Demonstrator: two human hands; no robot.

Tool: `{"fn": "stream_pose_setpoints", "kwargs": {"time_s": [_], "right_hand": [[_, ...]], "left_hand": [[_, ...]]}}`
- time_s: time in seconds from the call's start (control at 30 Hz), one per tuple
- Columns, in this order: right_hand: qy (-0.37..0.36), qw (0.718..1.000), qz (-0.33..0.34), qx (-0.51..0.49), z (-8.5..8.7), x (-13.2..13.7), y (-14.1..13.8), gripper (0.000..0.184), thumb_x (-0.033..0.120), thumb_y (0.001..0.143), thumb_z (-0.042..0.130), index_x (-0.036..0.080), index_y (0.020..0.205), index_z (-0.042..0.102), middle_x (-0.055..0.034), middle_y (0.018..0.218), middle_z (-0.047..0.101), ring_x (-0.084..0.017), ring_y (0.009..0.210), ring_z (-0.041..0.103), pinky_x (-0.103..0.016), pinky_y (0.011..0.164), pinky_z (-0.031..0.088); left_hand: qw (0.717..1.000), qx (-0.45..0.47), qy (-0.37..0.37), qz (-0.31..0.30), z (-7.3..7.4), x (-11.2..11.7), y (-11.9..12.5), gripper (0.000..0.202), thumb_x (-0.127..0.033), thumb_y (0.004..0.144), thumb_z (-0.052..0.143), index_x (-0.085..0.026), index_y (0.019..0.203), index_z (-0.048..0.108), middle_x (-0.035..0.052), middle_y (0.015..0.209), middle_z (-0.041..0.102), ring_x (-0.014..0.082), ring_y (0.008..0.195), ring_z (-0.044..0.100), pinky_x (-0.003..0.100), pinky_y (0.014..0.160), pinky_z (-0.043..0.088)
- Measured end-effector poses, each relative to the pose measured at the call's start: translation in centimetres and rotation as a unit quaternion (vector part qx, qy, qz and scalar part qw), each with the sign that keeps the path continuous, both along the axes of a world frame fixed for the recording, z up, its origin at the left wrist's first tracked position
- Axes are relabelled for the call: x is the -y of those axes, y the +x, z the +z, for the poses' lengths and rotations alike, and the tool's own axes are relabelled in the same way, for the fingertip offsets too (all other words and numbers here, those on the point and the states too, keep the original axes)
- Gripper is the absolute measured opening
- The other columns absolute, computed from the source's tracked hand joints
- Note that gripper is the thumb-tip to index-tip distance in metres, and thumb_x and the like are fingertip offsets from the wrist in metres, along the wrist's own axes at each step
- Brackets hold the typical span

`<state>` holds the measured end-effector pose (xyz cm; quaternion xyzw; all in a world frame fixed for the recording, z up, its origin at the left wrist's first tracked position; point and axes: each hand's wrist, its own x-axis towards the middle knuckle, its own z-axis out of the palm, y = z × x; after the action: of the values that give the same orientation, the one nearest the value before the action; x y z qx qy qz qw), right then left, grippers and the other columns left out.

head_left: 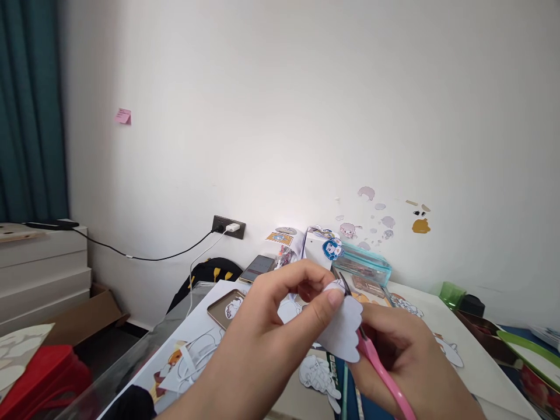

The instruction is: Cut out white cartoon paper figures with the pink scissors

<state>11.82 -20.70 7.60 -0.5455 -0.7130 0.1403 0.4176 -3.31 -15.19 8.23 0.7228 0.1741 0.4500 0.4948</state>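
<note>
My left hand (289, 321) pinches a small white paper cutout (343, 332) with a scalloped edge between thumb and fingertips. Pink-handled scissors (380, 373) are gripped in my right hand (402, 350). Their dark blades run up along the cutout's right side, with the tips near my left thumb. Whether the blades touch the paper is hard to see. Below the hands, a paper figure cutout (317, 376) lies on the table. A shallow brown tray (210, 309) holding a small sticker sits left of my left hand.
Behind the hands are a phone (258, 268), a clear teal-edged pencil case (365, 262) and a white box (315, 248) with a blue-haired figure sticker. Paper scraps (188, 361) lie at left. A white cable (192, 280) hangs from the wall socket (228, 227). A green-rimmed container (525, 350) stands right.
</note>
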Motion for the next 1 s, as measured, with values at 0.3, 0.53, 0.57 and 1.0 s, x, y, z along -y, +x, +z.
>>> {"fn": "stream_pose_setpoints", "kwargs": {"time_s": [0.3, 0.53, 0.57, 1.0], "right_hand": [[0.003, 0.999, -0.009, 0.036, 0.2, -0.1, -0.1, 0.014, 0.018, 0.064, 0.046, 0.021, 0.055, 0.036, 0.006, 0.054, 0.027, -0.01, 0.048, 0.025, -0.023, 0.041, 0.021], [-0.043, 0.999, 0.005, 0.027, 0.1, -0.1, 0.0, 0.017, 0.022, 0.069, 0.047, 0.021, 0.056, 0.035, 0.0047, 0.057, 0.03, -0.011, 0.051, 0.027, -0.025, 0.044, 0.022], [-0.049, 0.998, 0.007, 0.027, 0.1, -0.1, 0.0, 0.018, 0.022, 0.069, 0.046, 0.022, 0.055, 0.034, 0.0045, 0.057, 0.03, -0.011, 0.051, 0.027, -0.025, 0.045, 0.023], [-0.064, 0.996, 0.053, 0.036, -0.3, -0.1, 0.7, 0.02, 0.015, 0.072, 0.046, 0.021, 0.058, 0.033, 0.005, 0.058, 0.027, -0.011, 0.052, 0.026, -0.024, 0.044, 0.023]], "left_hand": [[1.0, -0.022, 0.019, 0.011, 0.3, -0.2, -0.3, 0.017, -0.035, 0.088, 0.055, -0.023, 0.076, 0.058, -0.0031, 0.075, 0.053, 0.014, 0.076, 0.049, 0.025, 0.072, 0.037], [0.998, -0.054, -0.005, 0.014, 0.8, 0.1, -0.7, 0.015, -0.034, 0.088, 0.055, -0.023, 0.078, 0.06, -0.0031, 0.08, 0.055, 0.0137, 0.08, 0.049, 0.023, 0.07, 0.037], [0.998, -0.059, -0.007, 0.012, 0.9, 0.1, -0.7, 0.015, -0.033, 0.088, 0.055, -0.023, 0.078, 0.059, -0.0033, 0.08, 0.054, 0.0135, 0.08, 0.049, 0.023, 0.07, 0.037], [0.995, -0.095, 0.016, 0.032, 0.8, -0.1, -1.2, 0.017, -0.037, 0.088, 0.053, -0.024, 0.08, 0.061, -0.0018, 0.084, 0.058, 0.0163, 0.084, 0.051, 0.025, 0.072, 0.039]]}}
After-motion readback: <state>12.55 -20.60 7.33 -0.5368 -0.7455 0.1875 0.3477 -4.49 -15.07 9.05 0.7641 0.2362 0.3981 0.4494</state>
